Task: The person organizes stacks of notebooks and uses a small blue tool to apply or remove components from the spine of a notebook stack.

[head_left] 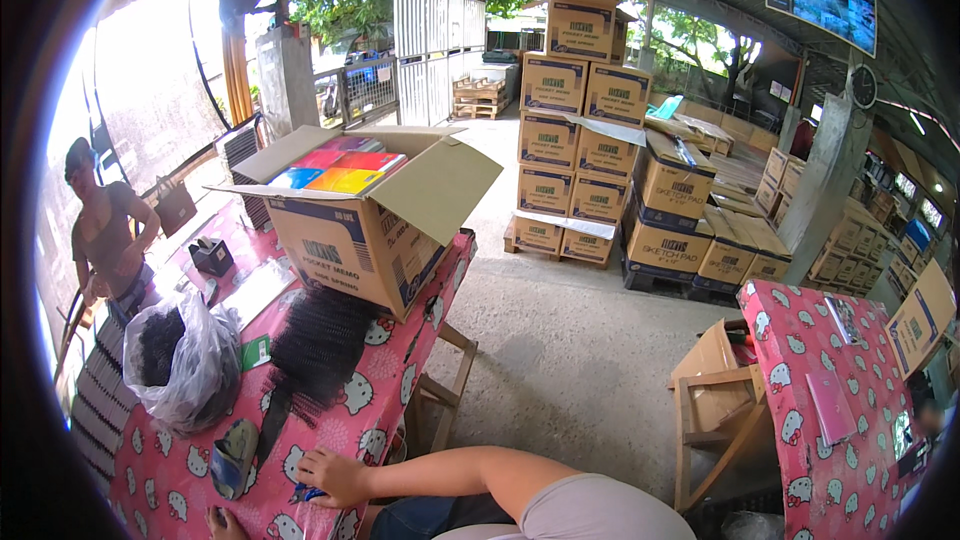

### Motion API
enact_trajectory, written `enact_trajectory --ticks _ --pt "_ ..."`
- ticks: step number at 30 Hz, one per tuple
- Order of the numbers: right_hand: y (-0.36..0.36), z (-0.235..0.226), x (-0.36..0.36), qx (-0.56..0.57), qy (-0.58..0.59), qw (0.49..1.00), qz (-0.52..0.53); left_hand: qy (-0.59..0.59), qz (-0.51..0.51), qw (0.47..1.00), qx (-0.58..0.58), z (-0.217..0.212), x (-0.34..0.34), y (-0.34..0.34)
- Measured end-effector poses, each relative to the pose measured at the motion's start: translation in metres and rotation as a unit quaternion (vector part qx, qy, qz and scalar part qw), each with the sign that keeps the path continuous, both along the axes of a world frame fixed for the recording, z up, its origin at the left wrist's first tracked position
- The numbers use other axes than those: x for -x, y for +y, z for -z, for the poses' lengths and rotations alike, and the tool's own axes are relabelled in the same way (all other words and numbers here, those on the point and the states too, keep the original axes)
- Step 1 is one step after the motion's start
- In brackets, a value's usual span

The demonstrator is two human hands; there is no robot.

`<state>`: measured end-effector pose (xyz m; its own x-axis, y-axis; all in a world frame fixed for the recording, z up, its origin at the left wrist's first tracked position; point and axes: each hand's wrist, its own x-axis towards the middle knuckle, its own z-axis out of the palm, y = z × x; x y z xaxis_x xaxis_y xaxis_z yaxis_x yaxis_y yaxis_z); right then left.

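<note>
Right hand (332,475): resting on the pink patterned tablecloth (400,380) near the table's near edge, forearm reaching in from the lower right; fingers curled loosely around a small blue object (305,492), too small to identify.
Left hand (222,520): barely visible at the lower edge of the picture, on the same tablecloth; open or clenched, impossible to tell.
Blue object: under the right fingertips, lying on the cloth just beside the hand's left side.
Black comb bindings (318,345): a dark bristly heap up-table from the right hand, leaning against the front of the open box, with a thin trail running down toward the hand.
Open cardboard box (350,240): standing on the far end of the table, flaps spread, filled with bright red, yellow and blue notebooks (340,168).
Plastic bag (185,360): clear, crumpled, left of the heap, holding more black bindings.
Small dark pouch (233,455): flat on the cloth, between the bag and the right hand.
Green card (256,350): between bag and heap.
Tape dispenser (210,255): farther up the table's left side.
Another person (105,235): standing at the far left beside the table.
Stacked cartons (585,140): on pallets across the concrete floor, well apart from the table.
Second table (840,410): to the right, same pink cloth, wooden chair (715,410) beside it.
</note>
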<state>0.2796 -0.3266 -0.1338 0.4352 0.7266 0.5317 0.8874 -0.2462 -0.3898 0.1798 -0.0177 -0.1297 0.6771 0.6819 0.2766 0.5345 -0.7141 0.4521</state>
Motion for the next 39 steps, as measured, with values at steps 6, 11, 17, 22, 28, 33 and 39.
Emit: enact_trajectory --ticks 6,11,17,22,28,33,39 --pt "-0.003 0.003 -0.001 0.004 0.002 1.0 0.011 -0.022 0.02 0.999 0.033 0.022 -0.009 0.016" --pt "-0.003 0.001 0.0 0.008 -0.005 1.0 0.01 -0.068 0.029 0.996 0.042 0.031 -0.009 0.024" --pt "-0.003 -0.002 0.0 0.011 0.0 1.0 0.005 -0.054 0.022 0.998 0.03 0.03 -0.008 0.025" --pt "-0.005 0.001 0.0 0.01 0.001 1.0 0.012 -0.007 0.013 0.999 0.029 0.013 -0.009 0.006" --pt "-0.004 0.0 0.0 0.007 -0.01 1.0 0.01 -0.028 0.001 0.999 -0.019 0.032 -0.011 0.023" --pt "-0.003 0.001 0.0 0.006 -0.008 1.0 0.01 -0.045 0.019 0.998 0.049 0.033 -0.011 0.027" --pt "-0.005 -0.003 0.001 0.015 0.008 1.0 0.008 -0.003 0.003 1.0 0.002 0.022 -0.008 0.016"
